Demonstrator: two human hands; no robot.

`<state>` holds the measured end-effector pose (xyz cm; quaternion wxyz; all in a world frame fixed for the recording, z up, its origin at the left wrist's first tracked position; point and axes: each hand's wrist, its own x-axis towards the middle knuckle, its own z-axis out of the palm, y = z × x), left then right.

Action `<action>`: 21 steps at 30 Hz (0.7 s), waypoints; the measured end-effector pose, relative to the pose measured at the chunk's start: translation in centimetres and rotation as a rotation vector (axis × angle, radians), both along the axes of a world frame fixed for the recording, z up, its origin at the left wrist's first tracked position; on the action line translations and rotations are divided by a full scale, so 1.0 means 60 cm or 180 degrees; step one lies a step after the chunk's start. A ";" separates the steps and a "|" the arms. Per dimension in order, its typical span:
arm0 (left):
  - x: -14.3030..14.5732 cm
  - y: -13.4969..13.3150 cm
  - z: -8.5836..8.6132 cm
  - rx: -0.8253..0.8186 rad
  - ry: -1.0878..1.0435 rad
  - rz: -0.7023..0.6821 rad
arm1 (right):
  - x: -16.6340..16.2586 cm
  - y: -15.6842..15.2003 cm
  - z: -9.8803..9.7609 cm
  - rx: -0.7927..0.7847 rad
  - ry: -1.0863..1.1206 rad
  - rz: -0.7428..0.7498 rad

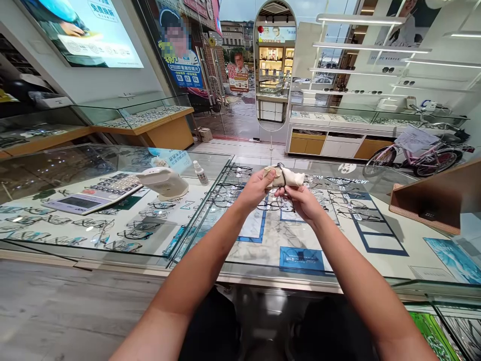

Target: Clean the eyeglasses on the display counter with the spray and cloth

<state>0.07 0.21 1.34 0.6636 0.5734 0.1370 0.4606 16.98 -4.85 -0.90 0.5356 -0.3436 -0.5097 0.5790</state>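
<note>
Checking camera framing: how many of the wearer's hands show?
2: the left hand at the left end of the cloth, the right hand below its right part.

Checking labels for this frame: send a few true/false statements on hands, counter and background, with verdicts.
1. The left hand and right hand hold a pale cloth and a dark eyeglass frame. True.
2. In the picture, the calculator lies left of the spray bottle. True.
3. The spray bottle lies on its side. False: it stands upright.
4. The hands are far apart. False: they are close together.
5. A pink bicycle shows at right. True.
</note>
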 end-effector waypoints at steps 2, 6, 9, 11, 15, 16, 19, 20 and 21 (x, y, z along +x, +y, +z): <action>-0.005 0.002 0.003 -0.0032 -0.0004 -0.0178 | 0.006 0.003 0.000 -0.0004 0.0077 -0.0067; -0.002 0.000 -0.001 0.0033 0.0076 -0.0099 | 0.003 0.006 -0.004 0.0004 0.0153 -0.0093; 0.009 -0.004 -0.010 0.0076 0.0089 0.0336 | -0.008 0.001 -0.006 0.0051 0.0097 -0.0010; 0.014 -0.007 -0.014 0.0073 0.0025 0.0552 | -0.014 -0.004 -0.005 0.0110 0.0058 0.0024; 0.013 -0.007 -0.010 -0.0005 -0.0171 0.0459 | -0.009 -0.006 0.001 0.0093 0.0022 0.0008; 0.011 -0.007 -0.008 -0.0054 -0.0185 0.0346 | -0.005 -0.005 0.003 0.0068 0.0043 -0.0023; 0.006 -0.007 -0.001 -0.0190 -0.0123 0.0045 | 0.005 -0.001 0.006 0.0000 0.0099 -0.0130; 0.005 -0.008 0.000 -0.0183 -0.0091 0.0032 | 0.006 -0.001 0.006 0.0002 0.0092 -0.0130; 0.005 -0.009 -0.001 -0.0145 -0.0064 0.0063 | 0.006 -0.001 0.006 0.0017 0.0075 -0.0110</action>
